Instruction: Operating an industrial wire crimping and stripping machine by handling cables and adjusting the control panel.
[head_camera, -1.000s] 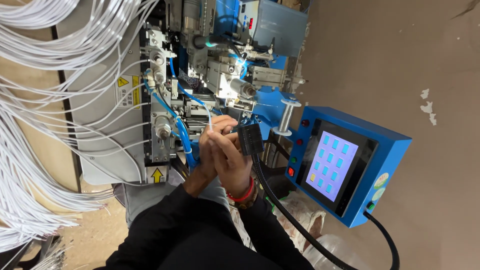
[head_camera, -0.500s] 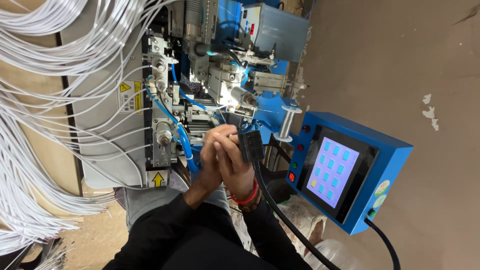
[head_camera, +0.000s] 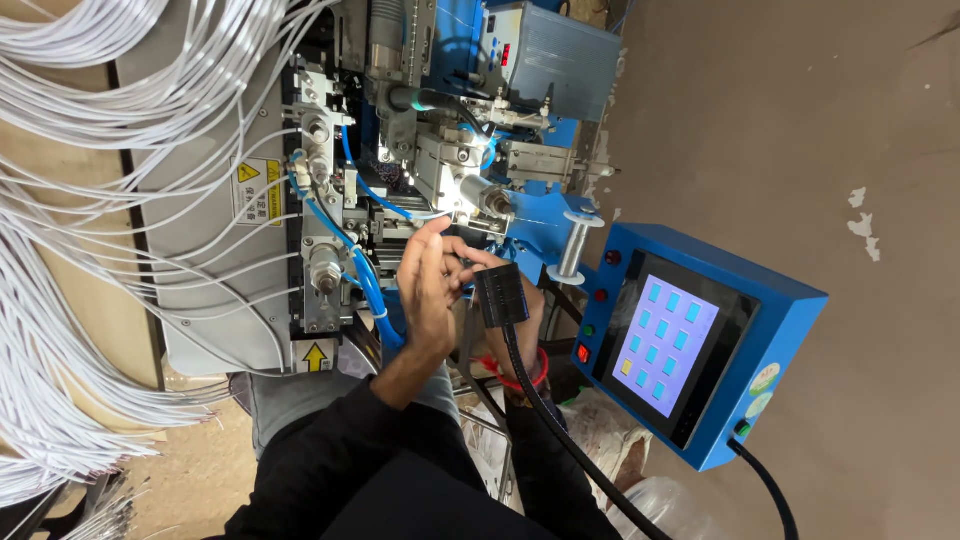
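Nearest the camera, two dark sleeves (head_camera: 400, 470) are reaching up from the lower edge toward the machine. The left hand (head_camera: 430, 290) is showing its back to the camera, fingers curled partway inward toward the right hand; whether it is gripping anything cannot be told from this angle. The right hand (head_camera: 520, 315) is lying mostly hidden behind a black plug block (head_camera: 500, 295), and it appears to be holding that block, with a red band (head_camera: 520, 378) circling the wrist. The black plug block is sitting between the two hands, just in front of the machine's working area, and a thick black cable (head_camera: 570, 440) is running from it down toward the lower edge of the view.

Just beyond the hands, a blue and grey machine (head_camera: 430, 170) is standing with metal fittings, blue hoses (head_camera: 360, 280) and a bright lit spot near its middle. A small bare metal spool (head_camera: 572, 250) is projecting from its blue frame. To one side, a blue control box (head_camera: 770, 350) is showing a lit touch screen (head_camera: 665, 335) with rows of small tiles, and coloured buttons along its near edge.

On the other side, many white wires (head_camera: 90, 200) are hanging in bundles across a grey panel (head_camera: 210, 290) bearing yellow warning stickers. Farthest off, a plain brown wall (head_camera: 800, 130) is filling the background.
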